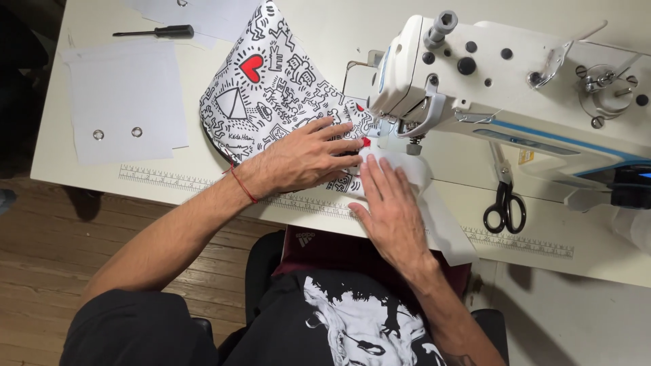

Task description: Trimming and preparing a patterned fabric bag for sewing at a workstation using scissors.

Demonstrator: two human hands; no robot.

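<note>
Seen from above, a person sits at a pale counter [169, 184] with a printed ruler strip running along its near edge. Closest to the viewer, the right hand [392, 211] lies flat, palm down, fingers [377, 177] straight and close together, pressing a plain white fabric piece [444, 227] that hangs slightly over the near edge of the counter. It grips nothing; it only holds the cloth down.

Just beyond it, the left hand [306, 157], with a red cord at the wrist, rests palm down with fingers spread narrowly on a patterned fabric [271, 88], white with black doodle figures and a red heart. Its fingertips reach toward the needle area of a white sewing machine [502, 74], which stands along the right part of the counter.

The two fabrics meet under the machine's presser foot [413, 146], so the seam appears to be under way at its near end. Most of the patterned piece lies loose and bunched toward the far edge, so much of it seems not yet fed through. How long the finished stitching is cannot be told.

To the right of the hands, black-handled scissors [504, 203] lie near the machine's base. A small yellow label [526, 156], roughly rectangular, sits on the machine body above them.

Toward the left edge lie white paper sheets [125, 102] bearing two metal eyelets [117, 133]. Near the far left corner lies a black screwdriver [156, 31].
</note>
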